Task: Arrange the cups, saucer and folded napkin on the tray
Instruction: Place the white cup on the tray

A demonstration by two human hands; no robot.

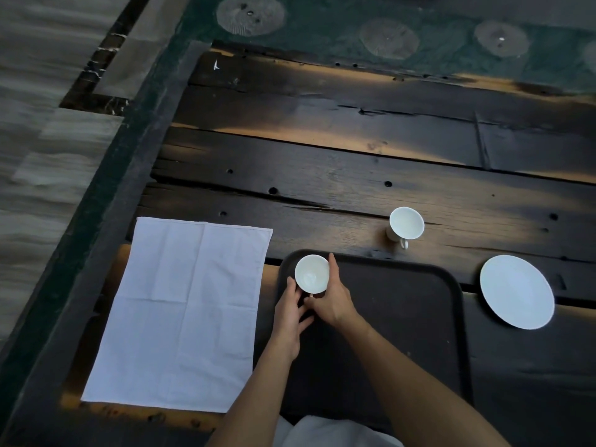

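A white cup (311,274) stands upright in the far left corner of the dark tray (403,304). My left hand (292,309) touches its near left side and my right hand (333,296) wraps its right side, both holding it. A second white cup (406,223) stands on the wooden table beyond the tray, handle toward me. A white saucer (516,291) lies on the table just right of the tray. A white napkin (183,311) lies spread flat, with fold creases, left of the tray.
The dark plank table (322,156) has holes and cracks and stretches far beyond the tray. Its left edge (106,221) runs diagonally beside the napkin. A green patterned carpet (354,27) lies past the far edge.
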